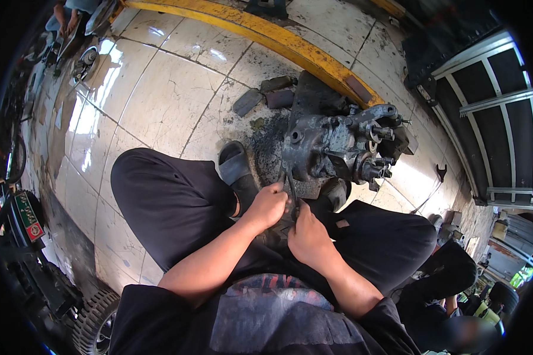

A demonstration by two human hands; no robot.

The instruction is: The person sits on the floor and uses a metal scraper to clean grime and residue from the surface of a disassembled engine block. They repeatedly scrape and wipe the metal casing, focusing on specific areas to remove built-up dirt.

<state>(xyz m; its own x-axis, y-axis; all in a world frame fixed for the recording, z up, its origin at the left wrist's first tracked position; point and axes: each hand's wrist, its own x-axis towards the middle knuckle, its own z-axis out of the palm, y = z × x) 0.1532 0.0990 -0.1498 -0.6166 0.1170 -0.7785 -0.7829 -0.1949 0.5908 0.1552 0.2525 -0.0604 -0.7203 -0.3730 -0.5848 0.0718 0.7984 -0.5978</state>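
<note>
Left hand (269,204): at frame centre, fingers curled shut around the upper part of a thin dark wrench (292,195), knuckles just below the casting.
Right hand (307,236): just below and right of the left, closed on the lower end of the same tool; both hands touch or nearly touch.
Wrench: runs up from the hands to the lower left edge of the casting; its tip is too dark to make out.
Casting: a greasy grey gear housing (337,148) sits just above centre on a dark oily patch of floor, studs and ports pointing right.
Doing it well, as I judge: keep the tool seated square, pull steadily with both hands, brace the housing with the feet so it does not slide.
Feet: a dark sandal (236,164) left of the housing, another partly hidden below it.
Floor: pale cracked tiles (154,94) in the upper left; a yellow steel beam (266,35) crosses the top.
Loose bits: small dark blocks (266,94) lie above the housing.
</note>
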